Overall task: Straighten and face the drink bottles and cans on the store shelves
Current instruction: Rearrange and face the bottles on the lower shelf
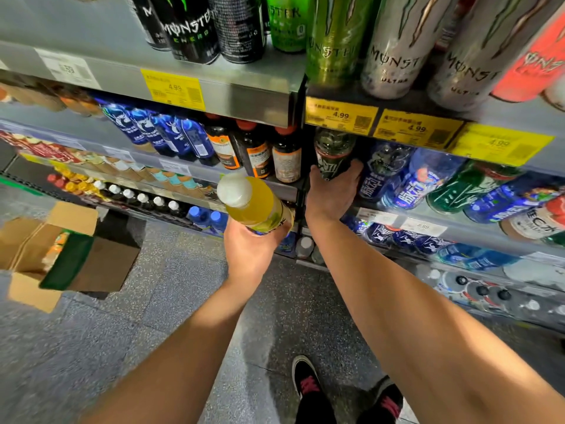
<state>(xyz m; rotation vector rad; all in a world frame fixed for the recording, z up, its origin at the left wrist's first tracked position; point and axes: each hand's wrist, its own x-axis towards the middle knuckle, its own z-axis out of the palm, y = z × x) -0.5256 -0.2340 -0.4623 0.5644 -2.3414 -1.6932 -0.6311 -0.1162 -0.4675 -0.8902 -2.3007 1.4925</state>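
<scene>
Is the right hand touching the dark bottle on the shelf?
Touching. The head view shows the right hand wrapped around the dark bottle, thumb and fingers on either side.

A clear plastic bottle of yellow drink with a white cap [250, 203] is held off the shelf, tilted cap-up toward the left. A dark bottle with a green-and-black label [333, 154] stands upright at the left end of the right-hand grey metal shelf [477, 223], beside blue-labelled bottles [397, 182].
</scene>
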